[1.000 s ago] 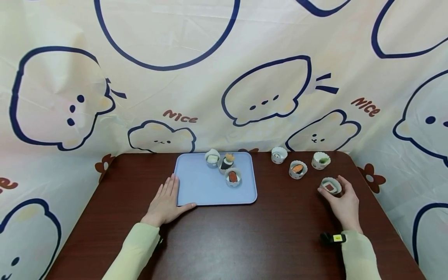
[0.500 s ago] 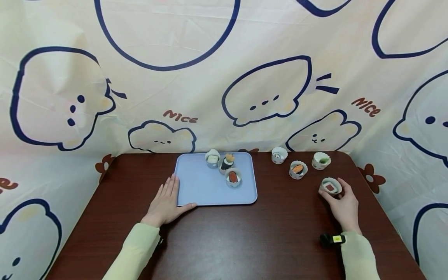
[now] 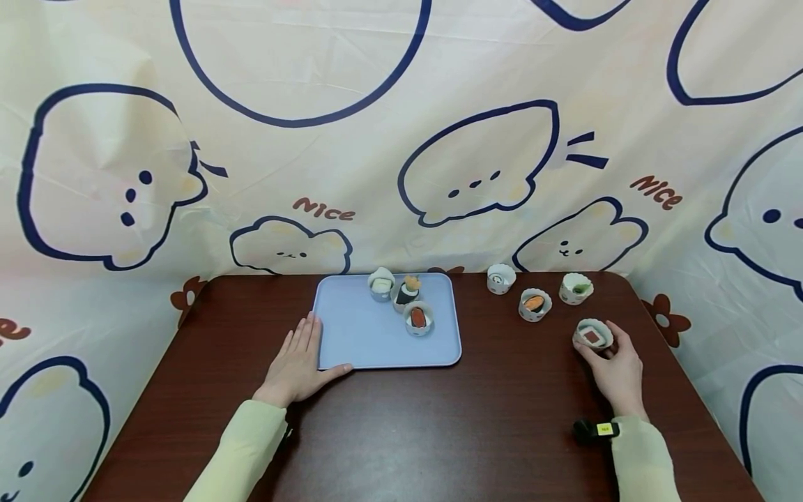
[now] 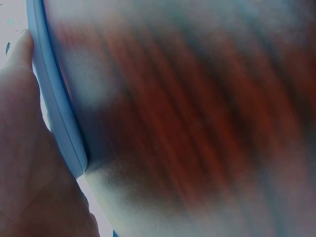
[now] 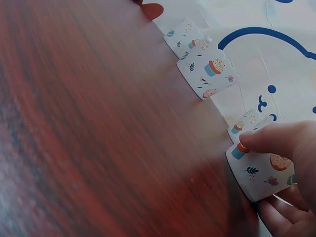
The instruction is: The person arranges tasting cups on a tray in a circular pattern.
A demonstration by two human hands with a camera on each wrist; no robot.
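My right hand point(image 3: 617, 366) grips a paper cupcake cup point(image 3: 603, 345) at the right of the table, thumb on the near side and fingers on the far right side. Inside this cup lies a white square sushi piece point(image 3: 591, 337) with a reddish-brown centre. In the right wrist view the cup point(image 5: 266, 170) shows a printed cupcake pattern, with the thumb pressed to its wall. My left hand point(image 3: 293, 366) lies with straight fingers along the left edge of a light blue tray point(image 3: 357, 341), its thumb at the near edge. The left wrist view shows that hand beside the tray rim point(image 4: 59, 108).
On the tray's right half stand cups with a pale piece point(image 3: 380, 286), a dark-wrapped piece point(image 3: 406, 293) and a red-topped piece point(image 3: 417, 318). Between tray and right hand are cups with a white roll point(image 3: 500, 279), an orange-topped piece point(image 3: 534, 305) and a green piece point(image 3: 576, 288). A patterned curtain point(image 3: 376, 160) stands behind.
My right thumb and fingers have shifted very slightly at the cup, which stays in nearly the same spot. The left hand and tray have not moved.
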